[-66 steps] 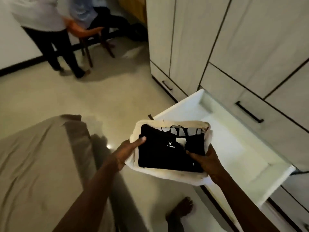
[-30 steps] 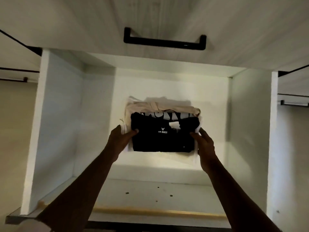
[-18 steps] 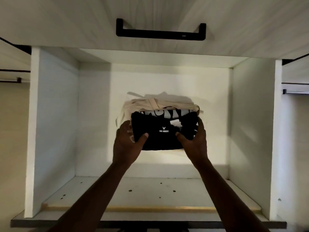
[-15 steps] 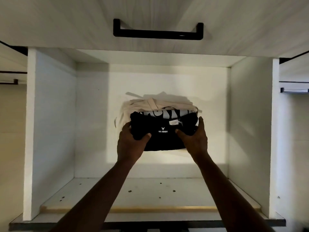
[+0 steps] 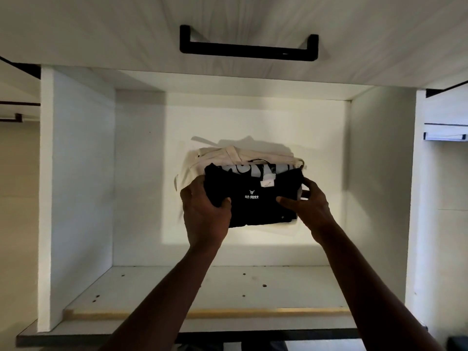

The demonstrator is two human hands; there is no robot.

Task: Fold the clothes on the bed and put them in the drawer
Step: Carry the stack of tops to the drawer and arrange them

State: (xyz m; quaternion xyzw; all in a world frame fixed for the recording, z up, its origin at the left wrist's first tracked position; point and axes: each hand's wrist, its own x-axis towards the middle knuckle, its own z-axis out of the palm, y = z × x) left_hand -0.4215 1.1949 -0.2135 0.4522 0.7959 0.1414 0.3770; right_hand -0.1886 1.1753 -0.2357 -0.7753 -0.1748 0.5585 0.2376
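1. Writing: the black shirt [image 5: 255,211] carries white print reading "NO FUSS" under a small horned logo. A white tag [image 5: 267,183] at its collar is too small to read. The white garment [image 5: 250,170] under it shows large dark letters, cut off and unreadable.
2. Pile [image 5: 253,191]: black shirt on white garment on cream cloth [image 5: 202,160], at centre frame inside the open white drawer [image 5: 139,178].
3. Left hand [image 5: 205,216]: thumb on top of the shirt, fingers wrapped round the pile's left edge. The forearm rises from the lower centre.
4. Right hand [image 5: 310,207]: thumb pressed on the shirt beside the print, fingers curled round the right edge. The forearm enters from the lower right.
5. Edges: the pile stands apart from all four drawer walls, with bare floor to its left, right and toward the frame's bottom. Whether it rests on the floor cannot be told.
6. Top of frame: a black handle [image 5: 248,50] on a wood-grain front [image 5: 101,29].
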